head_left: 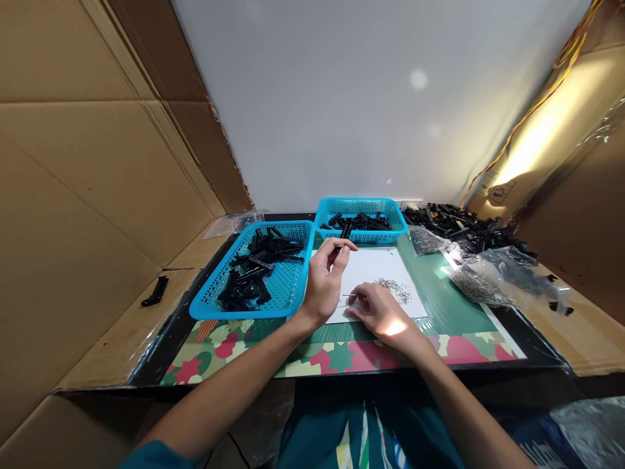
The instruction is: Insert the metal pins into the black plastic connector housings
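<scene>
My left hand (325, 281) is closed around a black plastic part (346, 230), which sticks up past the fingers. Over the white sheet (371, 264), my right hand (375, 309) pinches a thin metal piece (349, 295) between its fingertips. Just beyond the right hand lies a loose pile of small metal pieces (396, 290). A large blue basket (293, 301) of black parts (258, 260) stands left of my left hand. Behind the sheet is a smaller blue basket (401, 225), also holding black parts.
A heap of black parts (459, 223) lies at the back right. In front of it are clear bags of small metal pieces (481, 286). One black part (156, 291) rests on the cardboard at left. Cardboard walls (97, 195) flank the green mat (439, 309).
</scene>
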Motion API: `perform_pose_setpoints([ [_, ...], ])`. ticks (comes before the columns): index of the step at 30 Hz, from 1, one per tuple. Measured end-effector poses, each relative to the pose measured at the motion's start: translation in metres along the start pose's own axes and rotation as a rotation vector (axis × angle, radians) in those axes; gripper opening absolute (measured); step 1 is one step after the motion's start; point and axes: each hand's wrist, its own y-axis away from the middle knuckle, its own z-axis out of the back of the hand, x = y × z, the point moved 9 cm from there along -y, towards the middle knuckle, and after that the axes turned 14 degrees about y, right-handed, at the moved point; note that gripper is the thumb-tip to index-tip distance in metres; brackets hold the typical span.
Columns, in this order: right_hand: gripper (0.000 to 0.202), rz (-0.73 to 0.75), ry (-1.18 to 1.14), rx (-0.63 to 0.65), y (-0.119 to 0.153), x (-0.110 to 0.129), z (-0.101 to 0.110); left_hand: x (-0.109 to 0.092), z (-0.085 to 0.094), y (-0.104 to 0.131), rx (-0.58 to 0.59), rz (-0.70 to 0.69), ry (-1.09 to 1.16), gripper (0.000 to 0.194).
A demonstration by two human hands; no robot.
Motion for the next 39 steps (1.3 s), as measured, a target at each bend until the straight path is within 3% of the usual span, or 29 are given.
perform_pose_setpoints([
  [9, 0.014, 0.035, 0.017, 0.068, -0.006, 0.004, -0.006, 0.0, -0.001, 0.0, 0.02, -0.016, -0.008, 0.022],
  [17, 0.008, 0.047, -0.417, -0.001, 0.0, -0.01, 0.012, 0.002, -0.005, -0.001, 0.062, -0.009, -0.032, 0.022],
  [23, 0.026, -0.142, -0.76, -0.207, 0.004, -0.035, 0.035, 0.026, -0.022, 0.002, 0.257, 0.185, -0.05, 0.027],
  [27, 0.029, -0.187, -0.941, -0.272, 0.003, -0.047, 0.035, 0.047, -0.036, 0.009, 0.374, 0.361, 0.093, 0.034],
  [35, 0.032, -0.179, -0.817, -0.321, 0.003, -0.051, 0.041, 0.059, -0.04, 0.016, 0.435, 0.481, 0.142, 0.045],
  [39, 0.036, -0.191, -0.701, -0.318, 0.006, -0.051, 0.043, 0.065, -0.036, 0.014, 0.395, 0.439, 0.123, 0.041],
])
